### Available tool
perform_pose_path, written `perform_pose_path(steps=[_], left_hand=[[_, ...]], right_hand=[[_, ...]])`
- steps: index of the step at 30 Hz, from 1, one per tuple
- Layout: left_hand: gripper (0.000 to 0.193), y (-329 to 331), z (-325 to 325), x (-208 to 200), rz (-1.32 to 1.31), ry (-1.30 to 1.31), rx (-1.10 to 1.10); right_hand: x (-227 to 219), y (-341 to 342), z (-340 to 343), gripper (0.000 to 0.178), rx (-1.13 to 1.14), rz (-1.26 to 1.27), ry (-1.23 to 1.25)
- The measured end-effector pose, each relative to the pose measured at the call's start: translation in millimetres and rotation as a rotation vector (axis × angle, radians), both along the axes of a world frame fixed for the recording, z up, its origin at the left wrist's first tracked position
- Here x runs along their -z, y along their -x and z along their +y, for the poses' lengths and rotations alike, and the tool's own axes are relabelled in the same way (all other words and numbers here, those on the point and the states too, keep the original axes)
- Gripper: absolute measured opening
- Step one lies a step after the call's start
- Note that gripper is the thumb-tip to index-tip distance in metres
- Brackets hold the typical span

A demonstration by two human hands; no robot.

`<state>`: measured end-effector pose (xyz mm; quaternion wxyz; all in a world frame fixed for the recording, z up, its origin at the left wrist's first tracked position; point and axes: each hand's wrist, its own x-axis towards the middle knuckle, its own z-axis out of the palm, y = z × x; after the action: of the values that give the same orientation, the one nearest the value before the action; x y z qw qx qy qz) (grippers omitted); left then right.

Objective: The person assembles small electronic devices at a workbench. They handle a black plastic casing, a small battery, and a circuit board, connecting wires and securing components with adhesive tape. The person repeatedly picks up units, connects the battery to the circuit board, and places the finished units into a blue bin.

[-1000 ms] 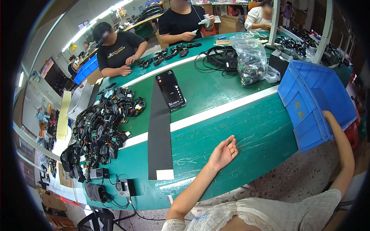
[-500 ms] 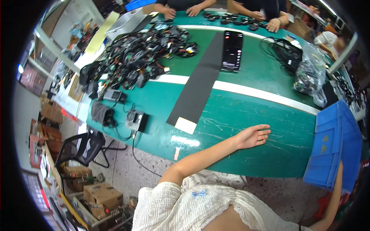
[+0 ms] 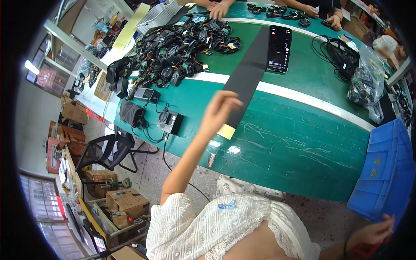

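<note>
My left hand (image 3: pixel 220 110) is raised above the near end of a long dark grey strip (image 3: pixel 249 71), fingers apart and loosely bent, nothing seen in them. Just below it, a pale yellow paper (image 3: pixel 226 131) lies at the strip's end. At the lower right, my right hand (image 3: pixel 376 232) is beside the lower end of a blue plastic bin (image 3: pixel 383 167); its fingers are dim and smeared. A phone (image 3: pixel 278 48) with a lit dark screen lies at the strip's far end.
A heap of small black wired devices (image 3: pixel 173 54) covers the far left of the green table (image 3: pixel 303 130). A small corded box (image 3: pixel 170 122) stands nearer. Black cables (image 3: pixel 338 56) and a clear plastic bag (image 3: pixel 367 82) are at the right. Other people's hands are at the far edge.
My left hand has swung left and up from the table's middle to above the strip. My right hand has come into view below the blue bin. The whole view has shifted.
</note>
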<state>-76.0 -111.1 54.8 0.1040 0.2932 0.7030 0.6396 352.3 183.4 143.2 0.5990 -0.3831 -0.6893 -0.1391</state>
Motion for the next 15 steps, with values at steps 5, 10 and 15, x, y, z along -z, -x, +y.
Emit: perform_pose_path(steps=[5, 10, 15], left_hand=[[0.02, 56, -20, 13, 0.523, 0.436, -0.441], [0.032, 122, 27, 35, 0.862, 0.672, -0.463], [0.046, 220, 94, 58, 1.191, 0.921, -0.444]], right_hand=[[90, 168, -91, 0.011, -0.806, 0.176, 1.088], [154, 283, -164, 0.008, -1.491, -0.432, 0.688], [174, 322, -200, 0.01, -1.563, -0.775, 0.649]])
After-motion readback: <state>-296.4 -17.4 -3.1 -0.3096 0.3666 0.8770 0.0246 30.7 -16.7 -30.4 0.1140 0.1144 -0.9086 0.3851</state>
